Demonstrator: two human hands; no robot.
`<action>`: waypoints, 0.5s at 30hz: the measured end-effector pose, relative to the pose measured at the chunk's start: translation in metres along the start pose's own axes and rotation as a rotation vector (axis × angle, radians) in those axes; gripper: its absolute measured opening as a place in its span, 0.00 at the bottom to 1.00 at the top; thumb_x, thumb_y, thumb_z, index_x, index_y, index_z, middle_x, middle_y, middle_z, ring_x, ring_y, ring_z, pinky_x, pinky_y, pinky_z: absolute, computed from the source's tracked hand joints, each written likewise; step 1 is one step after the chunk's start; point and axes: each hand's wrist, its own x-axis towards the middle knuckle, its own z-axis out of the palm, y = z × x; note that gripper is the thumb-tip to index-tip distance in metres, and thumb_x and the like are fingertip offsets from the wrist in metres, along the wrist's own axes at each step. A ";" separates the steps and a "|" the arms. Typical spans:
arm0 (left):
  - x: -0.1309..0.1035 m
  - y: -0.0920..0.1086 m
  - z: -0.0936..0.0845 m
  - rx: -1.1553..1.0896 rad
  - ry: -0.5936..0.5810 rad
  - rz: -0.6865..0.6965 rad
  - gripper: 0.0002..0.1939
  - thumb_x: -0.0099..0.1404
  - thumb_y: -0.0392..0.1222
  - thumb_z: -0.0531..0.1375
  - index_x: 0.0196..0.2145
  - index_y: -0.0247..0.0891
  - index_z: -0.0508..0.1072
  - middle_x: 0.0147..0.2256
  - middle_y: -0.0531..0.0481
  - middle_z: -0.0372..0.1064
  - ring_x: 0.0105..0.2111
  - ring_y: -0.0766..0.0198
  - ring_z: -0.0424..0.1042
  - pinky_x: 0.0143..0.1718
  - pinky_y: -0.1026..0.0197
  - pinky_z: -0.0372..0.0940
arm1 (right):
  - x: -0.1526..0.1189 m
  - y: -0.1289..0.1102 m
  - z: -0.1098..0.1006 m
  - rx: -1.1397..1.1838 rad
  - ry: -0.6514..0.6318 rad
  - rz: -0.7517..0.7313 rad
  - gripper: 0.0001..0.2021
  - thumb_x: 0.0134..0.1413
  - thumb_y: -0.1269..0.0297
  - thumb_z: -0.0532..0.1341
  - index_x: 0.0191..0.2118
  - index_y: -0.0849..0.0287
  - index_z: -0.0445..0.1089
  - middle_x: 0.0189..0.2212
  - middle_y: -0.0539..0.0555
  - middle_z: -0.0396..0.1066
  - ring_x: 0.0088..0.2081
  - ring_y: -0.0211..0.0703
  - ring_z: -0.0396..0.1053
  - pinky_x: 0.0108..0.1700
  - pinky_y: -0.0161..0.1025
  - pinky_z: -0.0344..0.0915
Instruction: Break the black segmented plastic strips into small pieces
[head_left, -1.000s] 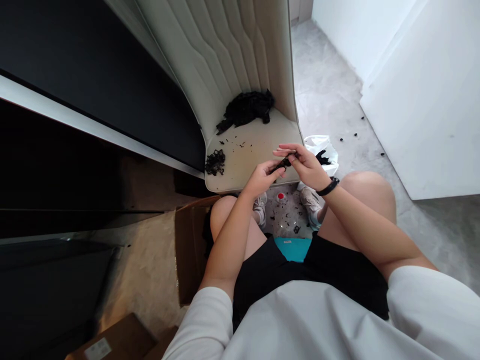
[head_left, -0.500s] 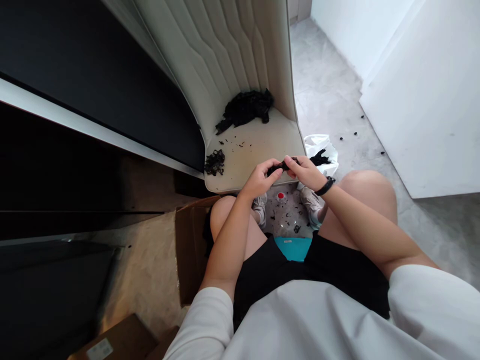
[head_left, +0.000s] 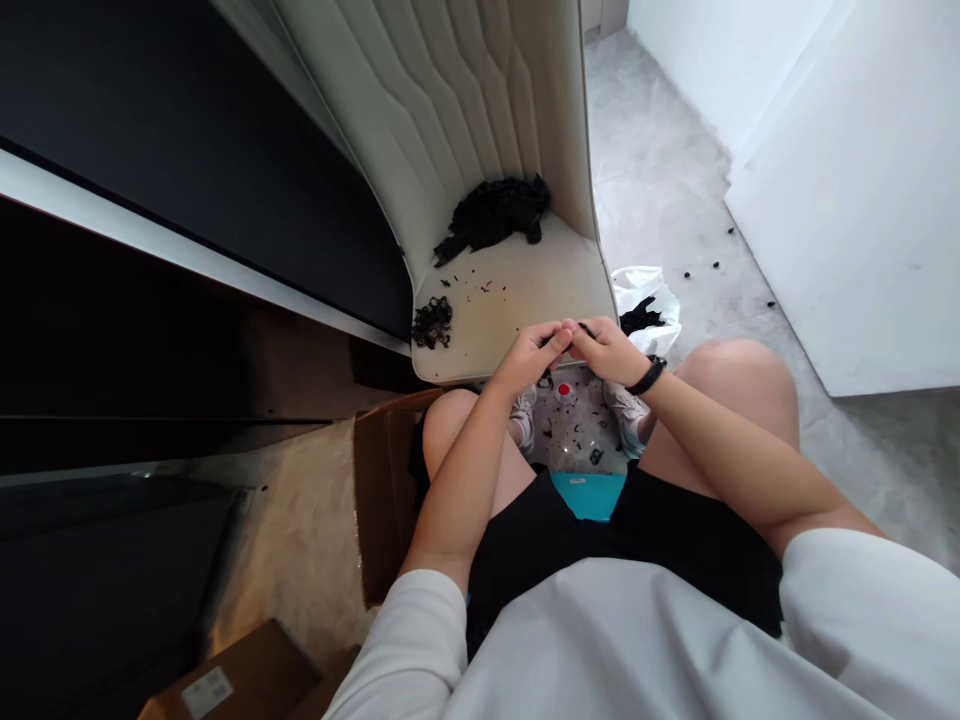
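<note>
A white label [head_left: 207,692] sits on the box [head_left: 259,650] at the lower left of the frame, its print too small to read; a small pale tag [head_left: 577,481] on the blue panel [head_left: 592,503] between the thighs, below the centre, is just as illegible. Both forearms run up from the lower part of the frame and converge near its middle, elbows bent and apart, the right wrist wearing a black band [head_left: 647,376]. The left hand [head_left: 529,358] and right hand [head_left: 611,350] meet above the front edge of the chair [head_left: 517,285], fingers curled inward, thumbs on top, tips touching or nearly so. Both are mostly closed around a dark strip [head_left: 587,329], which is largely hidden by the fingers. Beyond them, a black pile [head_left: 495,213] lies at the back of the seat, and a curly clump [head_left: 433,322] at its left edge. Right of the hands, a white bag [head_left: 670,325] holds black scraps [head_left: 641,315].
</note>
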 end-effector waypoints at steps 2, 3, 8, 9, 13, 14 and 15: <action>0.000 -0.001 0.001 -0.043 -0.010 0.012 0.35 0.71 0.77 0.63 0.31 0.40 0.71 0.24 0.56 0.60 0.25 0.68 0.58 0.29 0.60 0.55 | -0.001 0.000 0.004 0.118 0.016 0.027 0.40 0.66 0.20 0.58 0.22 0.53 0.58 0.18 0.46 0.55 0.23 0.36 0.50 0.28 0.41 0.49; 0.001 0.000 0.001 -0.064 -0.011 0.016 0.34 0.71 0.77 0.64 0.30 0.40 0.70 0.24 0.56 0.60 0.25 0.68 0.58 0.29 0.60 0.55 | -0.001 0.000 0.006 0.192 0.024 0.034 0.40 0.64 0.20 0.59 0.22 0.53 0.57 0.18 0.46 0.54 0.23 0.36 0.50 0.28 0.41 0.50; 0.000 0.003 0.001 -0.129 0.025 0.030 0.36 0.69 0.80 0.63 0.30 0.41 0.66 0.24 0.58 0.57 0.24 0.69 0.57 0.29 0.61 0.58 | 0.001 0.003 0.020 0.513 0.084 0.057 0.40 0.61 0.22 0.66 0.20 0.52 0.55 0.16 0.43 0.49 0.21 0.35 0.48 0.29 0.41 0.53; 0.000 0.004 0.000 -0.095 0.023 0.038 0.36 0.69 0.80 0.62 0.31 0.41 0.67 0.24 0.57 0.58 0.25 0.68 0.59 0.30 0.61 0.60 | 0.002 0.004 0.020 0.511 0.092 0.057 0.39 0.62 0.23 0.66 0.20 0.52 0.56 0.16 0.44 0.50 0.21 0.36 0.49 0.29 0.42 0.53; -0.001 0.007 -0.006 0.265 0.221 0.183 0.33 0.72 0.78 0.60 0.40 0.42 0.71 0.36 0.50 0.70 0.38 0.61 0.70 0.45 0.56 0.68 | -0.001 0.006 0.013 0.339 0.086 0.039 0.39 0.66 0.23 0.61 0.21 0.54 0.61 0.19 0.48 0.59 0.24 0.39 0.58 0.32 0.42 0.58; 0.000 0.007 -0.007 0.379 0.326 0.239 0.33 0.72 0.79 0.61 0.41 0.43 0.71 0.40 0.48 0.71 0.42 0.59 0.70 0.49 0.54 0.67 | -0.001 0.005 0.010 0.277 0.097 0.034 0.39 0.68 0.22 0.59 0.22 0.54 0.62 0.19 0.49 0.61 0.25 0.40 0.59 0.33 0.42 0.58; 0.000 0.008 -0.008 0.479 0.409 0.287 0.33 0.71 0.79 0.61 0.40 0.43 0.71 0.41 0.47 0.71 0.44 0.57 0.70 0.51 0.52 0.67 | -0.002 0.005 0.008 0.209 0.116 0.031 0.39 0.68 0.22 0.58 0.22 0.54 0.62 0.20 0.49 0.62 0.26 0.40 0.60 0.33 0.43 0.58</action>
